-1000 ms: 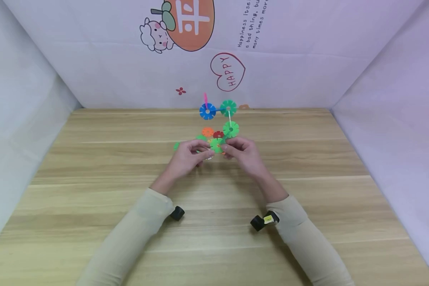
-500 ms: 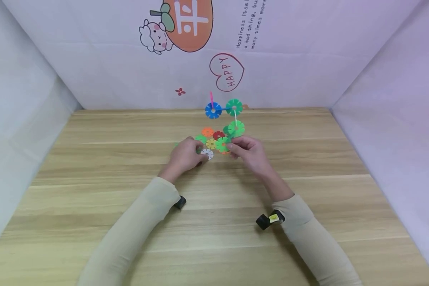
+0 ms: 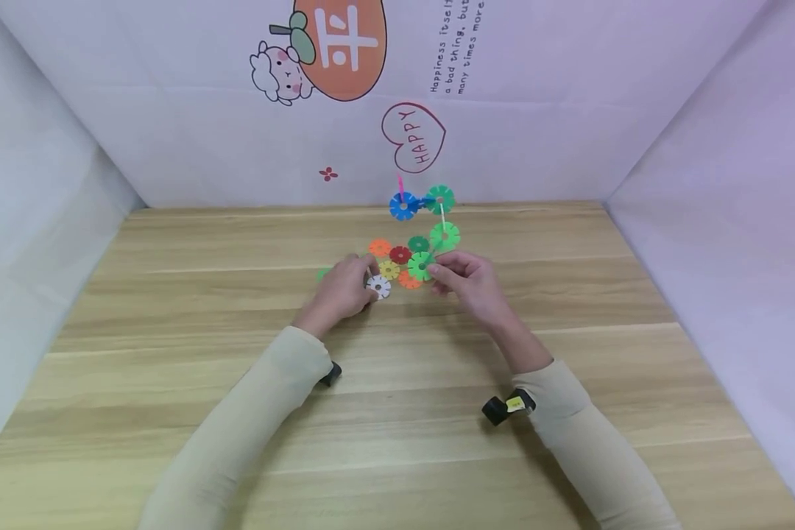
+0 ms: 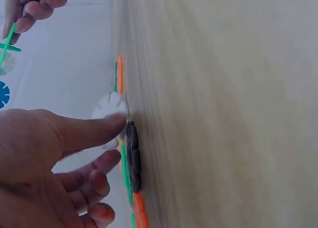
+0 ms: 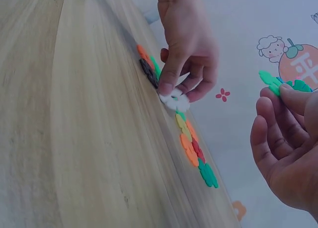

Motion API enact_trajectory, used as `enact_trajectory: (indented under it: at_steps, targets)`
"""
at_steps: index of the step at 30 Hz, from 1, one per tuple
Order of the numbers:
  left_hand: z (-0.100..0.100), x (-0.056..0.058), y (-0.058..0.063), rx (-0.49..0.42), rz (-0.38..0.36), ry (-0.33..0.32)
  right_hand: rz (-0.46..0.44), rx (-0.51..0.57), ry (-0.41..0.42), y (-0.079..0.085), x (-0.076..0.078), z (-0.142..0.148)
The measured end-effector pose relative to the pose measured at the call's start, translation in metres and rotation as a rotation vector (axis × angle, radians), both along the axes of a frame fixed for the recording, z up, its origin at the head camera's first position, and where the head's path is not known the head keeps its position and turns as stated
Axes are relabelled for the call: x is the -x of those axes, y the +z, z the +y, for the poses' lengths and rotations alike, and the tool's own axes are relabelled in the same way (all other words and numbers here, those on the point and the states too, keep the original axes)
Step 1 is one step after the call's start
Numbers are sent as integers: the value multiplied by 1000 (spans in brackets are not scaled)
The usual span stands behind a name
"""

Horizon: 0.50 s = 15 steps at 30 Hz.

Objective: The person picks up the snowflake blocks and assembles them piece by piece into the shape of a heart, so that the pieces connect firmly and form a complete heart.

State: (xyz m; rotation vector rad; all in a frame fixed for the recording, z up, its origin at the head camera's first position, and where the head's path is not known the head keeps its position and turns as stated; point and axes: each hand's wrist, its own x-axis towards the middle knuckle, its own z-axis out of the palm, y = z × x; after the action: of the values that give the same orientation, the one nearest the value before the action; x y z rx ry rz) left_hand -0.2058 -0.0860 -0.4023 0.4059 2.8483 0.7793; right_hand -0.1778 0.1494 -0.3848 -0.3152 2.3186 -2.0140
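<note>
In the head view my left hand (image 3: 343, 285) pinches a white notched snowflake disc (image 3: 379, 287) between thumb and fingers. The left wrist view shows that white disc (image 4: 108, 108) tilted up on edge, close over the tabletop. My right hand (image 3: 470, 283) grips the lowest light green disc (image 3: 420, 266) of a linked chain. From there the chain climbs through another light green disc (image 3: 444, 236), an edge-on white one and a darker green disc (image 3: 440, 199). It ends at a blue disc (image 3: 403, 207) with a pink disc (image 3: 400, 185) standing edge-on.
Loose discs lie together between the hands: orange (image 3: 380, 247), red (image 3: 400, 255), yellow (image 3: 389, 270), dark green (image 3: 418, 244) and a second orange (image 3: 409, 280). A black disc (image 4: 133, 156) lies by the left hand. A printed white cloth (image 3: 517, 147) rises behind the wooden table (image 3: 397, 442).
My left hand has left the chain, reached down to the loose discs and taken hold of the white one. The right hand has drawn the chain a little to the right.
</note>
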Motion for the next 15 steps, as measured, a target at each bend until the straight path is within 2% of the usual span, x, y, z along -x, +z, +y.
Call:
enact_trajectory:
  at_steps: [3, 5, 10, 12, 15]
  targets:
    - [-2, -5, 1, -68, 11, -7, 12, -2, -3, 0, 1, 1]
    - [-3, -9, 2, -125, 18, 12, 15, -5, -8, 0, 2, 2]
    - [-5, -20, 9, -354, -20, 94, 11, -11, -18, 0, 5, 3]
    - [-6, -24, 11, -439, -16, 106, 9, -12, -21, 1, 5, 1]
    - [-5, -29, 14, -517, 18, 108, 11, -5, -26, 3, 7, -1]
